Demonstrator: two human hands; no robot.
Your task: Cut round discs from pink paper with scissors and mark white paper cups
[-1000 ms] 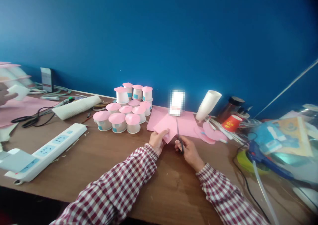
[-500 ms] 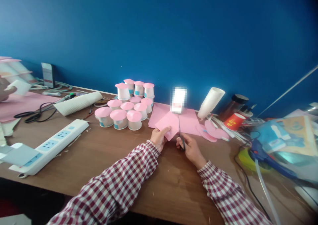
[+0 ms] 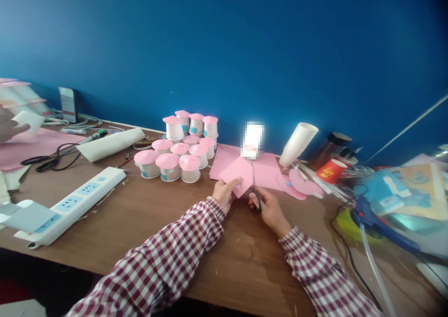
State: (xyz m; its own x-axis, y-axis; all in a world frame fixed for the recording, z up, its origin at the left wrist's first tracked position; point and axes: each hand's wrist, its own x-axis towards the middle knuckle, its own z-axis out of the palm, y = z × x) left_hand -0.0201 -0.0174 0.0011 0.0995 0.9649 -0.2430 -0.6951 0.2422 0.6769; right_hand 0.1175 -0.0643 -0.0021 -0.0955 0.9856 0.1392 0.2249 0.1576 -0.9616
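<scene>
My left hand (image 3: 224, 194) grips a piece of pink paper (image 3: 237, 173) by its lower left part, thumb on top. In my right hand (image 3: 269, 208) are dark scissors (image 3: 258, 196), their blades pointing away from me at the paper's right edge. Larger pink sheets (image 3: 268, 168) lie on the table just behind. To the left, several white paper cups (image 3: 169, 171) stand upside down with pink paper tops, some of them stacked. Pink round pieces (image 3: 297, 181) lie right of the sheets.
A stack of white cups (image 3: 299, 144) leans at the back, near a red cup (image 3: 331, 171). A blue glue gun (image 3: 381, 226) lies at the right. On the left are a power strip (image 3: 75, 205), a lying cup stack (image 3: 112, 143) and another person's hand (image 3: 10, 125).
</scene>
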